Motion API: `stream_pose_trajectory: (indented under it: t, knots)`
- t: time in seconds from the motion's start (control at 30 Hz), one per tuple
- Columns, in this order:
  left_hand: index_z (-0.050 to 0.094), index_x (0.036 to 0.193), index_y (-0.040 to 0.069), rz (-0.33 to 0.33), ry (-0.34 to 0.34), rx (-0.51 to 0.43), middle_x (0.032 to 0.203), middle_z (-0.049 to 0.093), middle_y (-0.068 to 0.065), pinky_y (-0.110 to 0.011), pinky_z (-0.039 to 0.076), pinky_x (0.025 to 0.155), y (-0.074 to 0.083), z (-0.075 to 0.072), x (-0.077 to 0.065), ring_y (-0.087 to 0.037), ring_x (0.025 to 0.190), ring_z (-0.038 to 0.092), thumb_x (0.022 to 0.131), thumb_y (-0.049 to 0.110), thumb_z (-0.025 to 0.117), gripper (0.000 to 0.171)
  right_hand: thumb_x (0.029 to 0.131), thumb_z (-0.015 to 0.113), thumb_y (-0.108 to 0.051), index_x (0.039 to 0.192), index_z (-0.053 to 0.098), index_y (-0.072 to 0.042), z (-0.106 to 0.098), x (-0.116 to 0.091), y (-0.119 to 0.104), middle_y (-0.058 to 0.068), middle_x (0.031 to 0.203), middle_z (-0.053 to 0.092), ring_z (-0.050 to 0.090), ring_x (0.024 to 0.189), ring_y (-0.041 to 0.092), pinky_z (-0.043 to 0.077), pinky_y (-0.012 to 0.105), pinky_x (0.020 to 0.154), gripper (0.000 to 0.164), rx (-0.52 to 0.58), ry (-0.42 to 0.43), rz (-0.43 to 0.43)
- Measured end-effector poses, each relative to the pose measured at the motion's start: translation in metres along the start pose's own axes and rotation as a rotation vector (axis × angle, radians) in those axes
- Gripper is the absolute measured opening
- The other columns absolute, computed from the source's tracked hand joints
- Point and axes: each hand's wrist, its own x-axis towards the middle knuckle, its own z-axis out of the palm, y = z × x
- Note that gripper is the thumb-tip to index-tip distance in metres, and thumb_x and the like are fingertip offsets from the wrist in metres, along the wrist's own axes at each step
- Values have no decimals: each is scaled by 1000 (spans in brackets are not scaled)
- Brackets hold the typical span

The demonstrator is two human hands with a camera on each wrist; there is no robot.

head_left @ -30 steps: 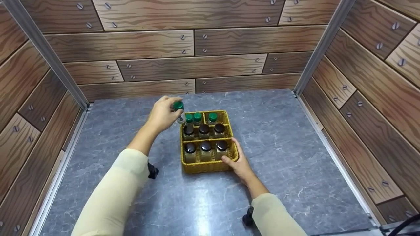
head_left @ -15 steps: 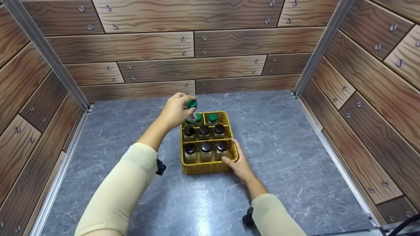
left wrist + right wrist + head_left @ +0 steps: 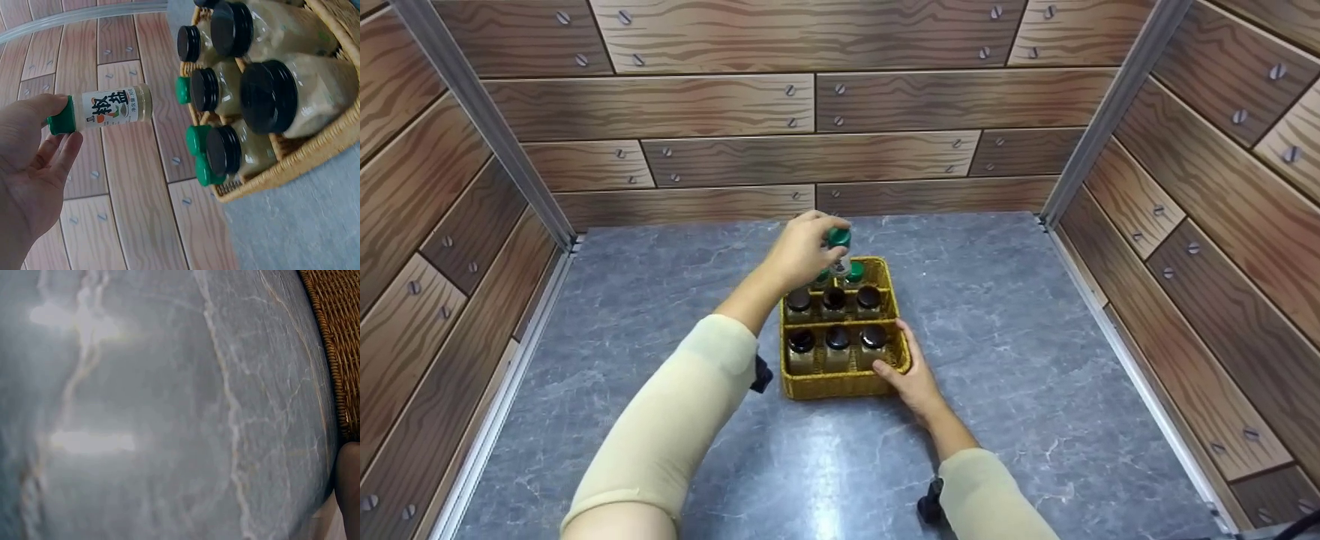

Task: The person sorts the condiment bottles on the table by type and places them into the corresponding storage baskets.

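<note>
My left hand (image 3: 802, 253) pinches a green-capped seasoning bottle (image 3: 115, 106) by its cap, above the back part of a woven basket (image 3: 840, 387). In the left wrist view the bottle has a white label with dark characters, and its contents look pale. The basket is divided into compartments. Black-capped jars (image 3: 838, 337) stand in its front and middle rows, and more green-capped bottles (image 3: 198, 139) are at the back, partly hidden by my left hand in the head view. My right hand (image 3: 919, 386) holds the basket's near right corner, thumb on the rim.
The basket stands on a grey marble-patterned tabletop (image 3: 1020, 360). Wood-patterned panels (image 3: 720, 161) close in the back and both sides, with metal rails (image 3: 1155, 405) along the side edges.
My left hand has moved right with the bottle, from the basket's back left corner to above its back middle. My right hand has stayed on the basket.
</note>
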Motion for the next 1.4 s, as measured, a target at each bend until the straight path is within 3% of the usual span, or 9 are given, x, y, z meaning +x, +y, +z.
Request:
stream_pose_trajectory:
  t: [0.3, 0.57, 0.83, 1.4]
  knots:
    - [65, 150, 13, 58, -25, 5, 149, 67, -15, -42, 55, 118, 17, 33, 25, -31, 138, 66, 105, 24, 72, 47, 95, 81, -4, 172, 27, -17, -6, -3, -1, 26, 170, 40, 58, 136, 27, 53, 19, 106, 95, -21, 13, -9]
    - [63, 151, 18, 32, -44, -11, 153, 65, -12, -41, 56, 116, 20, 63, 31, -29, 140, 64, 106, 23, 70, 46, 96, 80, -4, 171, 27, -13, -6, -5, 0, 26, 169, 40, 58, 136, 22, 51, 20, 109, 93, -5, 6, -35]
    - [63, 152, 19, 30, -30, 0, 155, 63, -10, -42, 55, 117, 15, 79, 33, -28, 141, 64, 107, 21, 69, 45, 95, 80, -2, 172, 27, -16, -5, -5, -1, 22, 174, 36, 52, 146, 34, 50, 20, 112, 94, 8, 7, -23]
    - [61, 154, 17, -22, -64, 93, 157, 62, -12, -46, 51, 122, -4, 103, 45, -31, 146, 59, 109, 20, 67, 45, 94, 82, -7, 171, 27, -15, 0, -4, -3, 23, 173, 37, 54, 142, 28, 50, 19, 110, 95, -32, -10, -33]
